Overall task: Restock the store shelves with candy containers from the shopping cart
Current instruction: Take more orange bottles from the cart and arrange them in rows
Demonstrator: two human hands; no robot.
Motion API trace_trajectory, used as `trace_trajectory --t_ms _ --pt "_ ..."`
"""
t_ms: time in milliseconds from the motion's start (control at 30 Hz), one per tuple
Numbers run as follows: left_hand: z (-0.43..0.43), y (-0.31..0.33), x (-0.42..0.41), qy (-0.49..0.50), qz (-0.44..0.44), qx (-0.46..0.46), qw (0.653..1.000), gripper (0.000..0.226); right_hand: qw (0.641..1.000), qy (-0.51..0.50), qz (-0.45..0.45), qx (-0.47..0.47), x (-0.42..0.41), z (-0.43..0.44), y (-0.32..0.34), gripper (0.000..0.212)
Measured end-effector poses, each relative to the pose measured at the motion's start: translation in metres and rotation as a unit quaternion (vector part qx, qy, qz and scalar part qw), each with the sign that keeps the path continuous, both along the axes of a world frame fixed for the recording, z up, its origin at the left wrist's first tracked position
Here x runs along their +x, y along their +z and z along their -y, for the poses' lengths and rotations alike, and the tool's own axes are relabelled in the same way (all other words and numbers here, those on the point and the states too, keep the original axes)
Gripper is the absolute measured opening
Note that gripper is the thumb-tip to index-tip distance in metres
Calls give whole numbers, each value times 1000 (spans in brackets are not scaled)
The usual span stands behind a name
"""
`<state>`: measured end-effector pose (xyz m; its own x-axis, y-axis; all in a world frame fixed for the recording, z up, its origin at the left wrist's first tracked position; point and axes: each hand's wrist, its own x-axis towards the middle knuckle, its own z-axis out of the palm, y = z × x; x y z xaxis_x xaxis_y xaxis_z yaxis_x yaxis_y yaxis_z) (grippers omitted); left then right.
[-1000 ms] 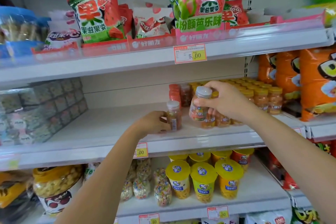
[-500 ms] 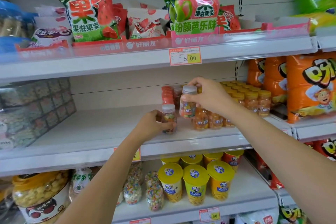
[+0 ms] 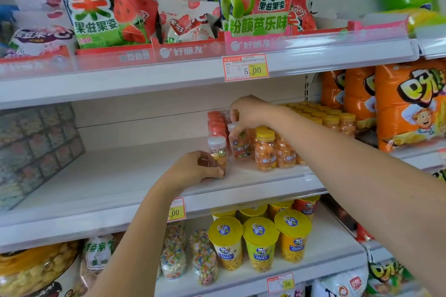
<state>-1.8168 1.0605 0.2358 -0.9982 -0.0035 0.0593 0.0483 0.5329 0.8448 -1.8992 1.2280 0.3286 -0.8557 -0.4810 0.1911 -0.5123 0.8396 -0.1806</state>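
The person is working both hands at the middle shelf (image 3: 120, 176), and the main change over the last second is that both candy bottles are coming down onto it. The left hand (image 3: 193, 169) is wrapping its fingers around a small clear bottle with a white cap (image 3: 218, 154), full of mixed-colour candies; a second ago it was hanging just above the shelf, and now its base appears to be resting near the front edge, though the hand is hiding the contact. The right hand (image 3: 248, 113) is reaching further back than before, its fingers closing from above on a second white-capped bottle (image 3: 237, 140), which was being carried high and is now settling into the row just beside the yellow-capped orange candy bottles (image 3: 265, 149) and in front of the red-capped ones (image 3: 216, 123). Neither hand is letting go yet. Judging from this, two containers are nearly stocked, and the wide bare stretch of shelf to the left suggests plenty of restocking is remaining. The shopping cart is not showing in this view. The next move is probably calling for a clean release, taking care not to tip the tightly packed neighbours.
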Motion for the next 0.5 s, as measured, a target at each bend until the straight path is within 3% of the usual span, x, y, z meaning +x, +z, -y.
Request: trace_trajectory --t_ms 200,500 --pt "4 -3 -6 -13 8 38 999 36 999 -17 -10 38 -20 7 -7 56" --pt "5 -3 -8 -16 8 19 1000 35 995 -36 -72 60 -41 18 -12 51"
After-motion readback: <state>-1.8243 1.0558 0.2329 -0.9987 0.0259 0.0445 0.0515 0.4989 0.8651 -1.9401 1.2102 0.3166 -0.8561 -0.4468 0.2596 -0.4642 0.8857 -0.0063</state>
